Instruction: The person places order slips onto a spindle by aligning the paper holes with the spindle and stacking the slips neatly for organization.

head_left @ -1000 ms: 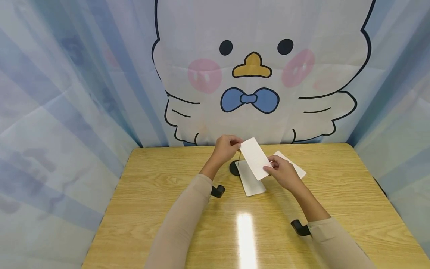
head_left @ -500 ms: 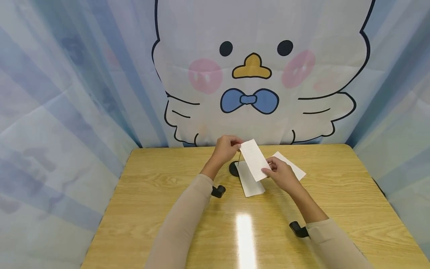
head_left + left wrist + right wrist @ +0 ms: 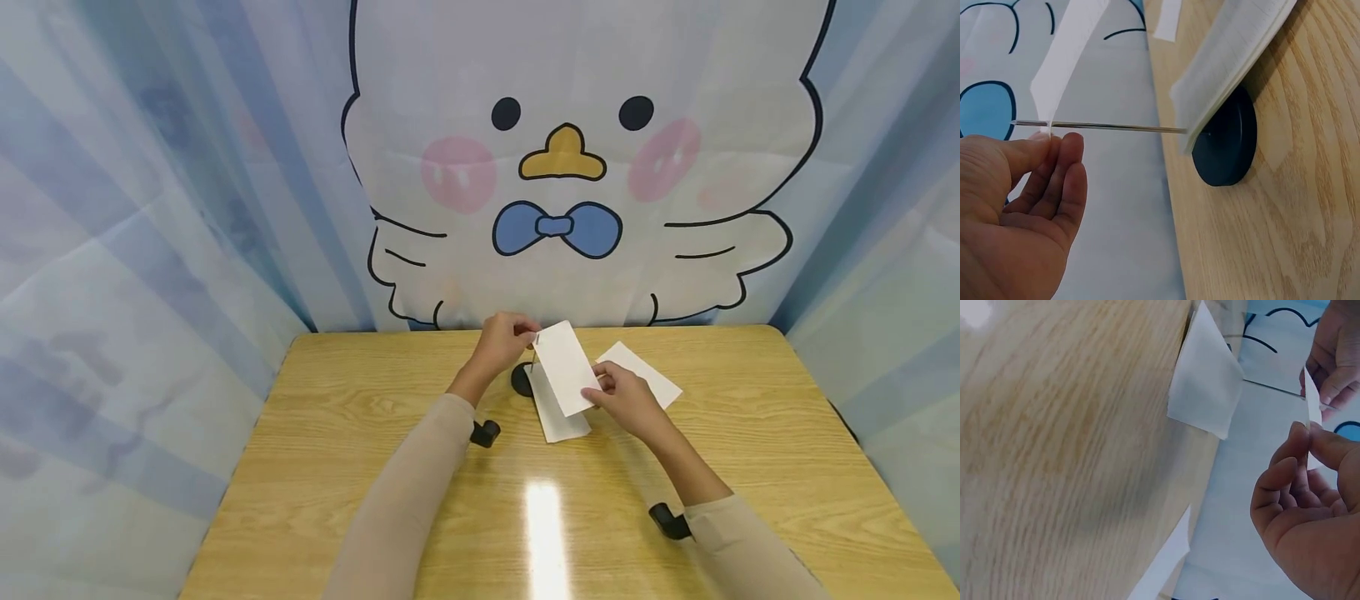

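Note:
Near its upper left corner, a white paper slip [image 3: 566, 371] is pierced by the thin metal rod [image 3: 1116, 127] of a receipt spike. My left hand [image 3: 502, 346] pinches that corner between thumb and fingers, right beside the rod. The slip's lower right edge is pinched by my right hand [image 3: 630, 402]. Lower on the rod, against the round black base [image 3: 1232, 147], sits a stack of similar slips [image 3: 1235, 62], slanting out toward the front. In the left wrist view the rod's tip sticks out past the held slip.
More white paper [image 3: 647, 375] lies on the wooden table [image 3: 360, 500], behind and right of my right hand. A curtain [image 3: 555, 283] printed with a cartoon bird hangs directly behind the table's back edge. Black camera mounts [image 3: 669, 522] show at both wrists.
Both hands have come down slightly with the held slip, and the rod's tip now shows through its upper corner. The stack and the other paper stay in place.

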